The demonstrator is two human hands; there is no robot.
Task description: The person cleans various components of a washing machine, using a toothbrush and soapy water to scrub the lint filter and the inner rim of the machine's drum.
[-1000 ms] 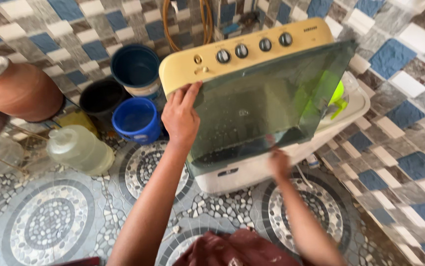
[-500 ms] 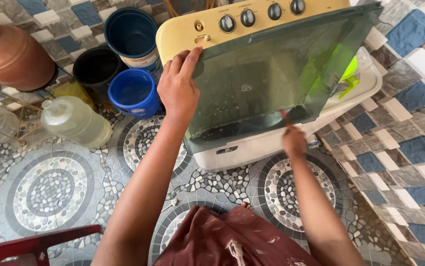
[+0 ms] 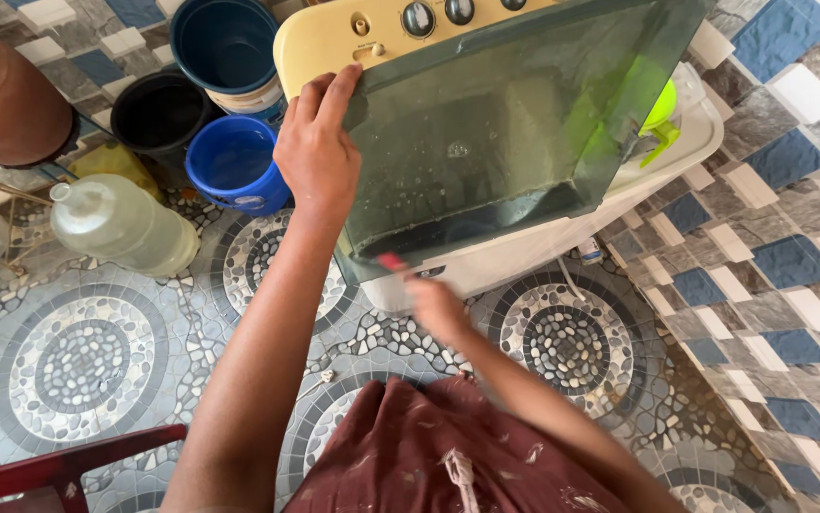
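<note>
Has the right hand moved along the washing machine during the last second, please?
Yes. The right hand has shifted leftward along the washing machine's front edge, away from its green part.

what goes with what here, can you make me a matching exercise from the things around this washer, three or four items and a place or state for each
Things:
1. left hand
2. right hand
3. blue bucket
4. clear plastic bottle

Places or states:
a. lying on its side on the patterned floor
b. gripping the edge of the raised tinted lid
c. blurred, at the lid's lower edge, next to something small and red
d. standing open left of the washing machine

Pairs: 1-b, 2-c, 3-d, 4-a
</note>
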